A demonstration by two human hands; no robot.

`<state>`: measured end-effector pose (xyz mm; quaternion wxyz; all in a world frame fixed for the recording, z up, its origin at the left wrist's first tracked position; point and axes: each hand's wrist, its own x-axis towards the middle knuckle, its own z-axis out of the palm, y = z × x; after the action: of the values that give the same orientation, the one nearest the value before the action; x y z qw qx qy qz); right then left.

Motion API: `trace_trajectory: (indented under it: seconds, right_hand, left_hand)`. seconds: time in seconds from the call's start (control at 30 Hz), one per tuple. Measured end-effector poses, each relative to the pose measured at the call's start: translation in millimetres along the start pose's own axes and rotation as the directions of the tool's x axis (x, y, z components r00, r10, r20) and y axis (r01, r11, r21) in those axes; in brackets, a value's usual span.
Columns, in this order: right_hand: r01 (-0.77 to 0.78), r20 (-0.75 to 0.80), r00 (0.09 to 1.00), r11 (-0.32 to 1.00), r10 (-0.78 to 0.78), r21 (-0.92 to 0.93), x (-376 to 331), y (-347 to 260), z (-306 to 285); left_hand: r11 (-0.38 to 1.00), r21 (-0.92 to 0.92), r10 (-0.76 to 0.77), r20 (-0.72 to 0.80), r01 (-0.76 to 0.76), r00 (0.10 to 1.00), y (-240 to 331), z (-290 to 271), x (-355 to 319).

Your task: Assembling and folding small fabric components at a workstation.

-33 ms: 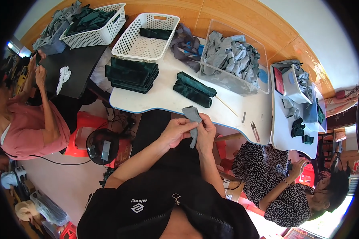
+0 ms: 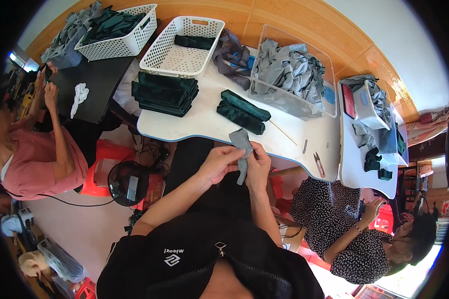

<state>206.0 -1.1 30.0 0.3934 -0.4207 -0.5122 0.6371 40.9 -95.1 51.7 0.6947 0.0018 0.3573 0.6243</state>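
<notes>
Both hands pinch the grey cloth strip (image 2: 242, 152): left hand (image 2: 220, 163) at its 8 o'clock, right hand (image 2: 258, 167) at 4 o'clock, just below the white counter (image 2: 204, 119) edge.

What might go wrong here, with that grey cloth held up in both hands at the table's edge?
1. The grey cloth piece is pinched between the left hand and right hand off the white table, over the lap; a slip would likely drop it toward the floor.
2. The small snips lie close to the table's near edge; a sleeve might knock them off.
3. The thin wooden stick could roll away if bumped.
</notes>
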Motion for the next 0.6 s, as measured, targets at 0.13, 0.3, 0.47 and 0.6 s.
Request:
trace_trajectory:
  seconds: [0.13,0.3,0.47,0.6]
  right_hand:
    - [-0.127,0.064,0.990,0.991,0.125,0.039,-5,-25,11]
    - [-0.158,0.045,0.987,0.986,0.156,0.058,-9,-24,22]
    - [-0.164,0.048,0.986,0.980,0.160,0.112,-3,-14,26]
    - [-0.302,0.169,0.948,0.928,0.268,0.220,-2,-13,22]
  left_hand:
    - [0.992,0.017,0.127,-0.041,-0.127,0.991,23,-1,13]
    - [0.984,-0.009,0.177,-0.013,-0.177,0.984,10,-7,11]
    - [0.986,0.008,0.167,-0.001,-0.167,0.986,-1,-13,4]
    - [0.989,0.042,0.142,-0.039,-0.140,0.989,1,-9,-1]
